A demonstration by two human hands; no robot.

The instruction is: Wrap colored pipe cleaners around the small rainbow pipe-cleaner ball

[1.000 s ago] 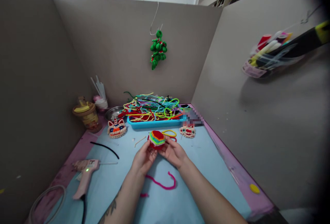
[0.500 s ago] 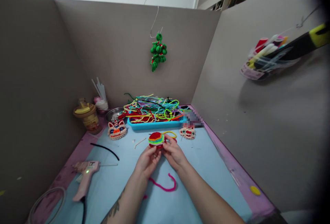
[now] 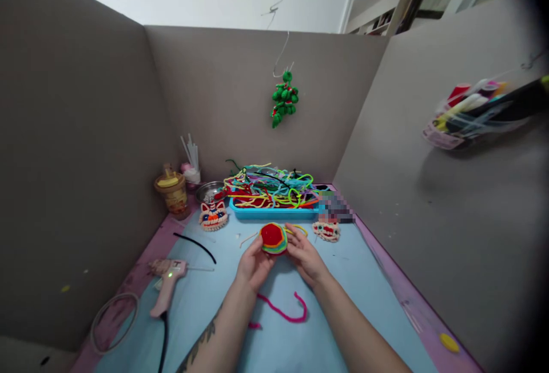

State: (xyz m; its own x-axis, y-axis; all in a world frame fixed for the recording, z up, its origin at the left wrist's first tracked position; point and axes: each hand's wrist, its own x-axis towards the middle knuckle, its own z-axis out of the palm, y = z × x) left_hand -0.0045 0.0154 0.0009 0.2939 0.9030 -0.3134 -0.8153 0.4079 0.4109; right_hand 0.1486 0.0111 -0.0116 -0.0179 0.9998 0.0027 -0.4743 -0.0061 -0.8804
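Observation:
Between my two hands is a small round piece of coiled pipe cleaners (image 3: 273, 237), with a red middle and orange, yellow, green and blue rings. My left hand (image 3: 256, 263) grips its left edge, thumb on the near side. My right hand (image 3: 304, 256) pinches the right edge; some of its fingers are hidden behind the piece. Just beyond the right fingers a yellow pipe cleaner (image 3: 301, 229) curves over the mat. A magenta pipe cleaner (image 3: 285, 317) lies bent between my forearms, partly covered by the left one.
A blue tray (image 3: 274, 213) heaped with pipe cleaners stands at the back. Two animal-face pieces (image 3: 213, 216) (image 3: 326, 230) flank it. At left lie a pink glue gun (image 3: 167, 284) with a cord and a black pipe cleaner (image 3: 196, 245). A cup (image 3: 172, 195) stands behind; grey panels surround the table.
The round piece has been tilted so its red top faces me more fully. My hands stay on it. The whole view has shifted, with the scene now further right.

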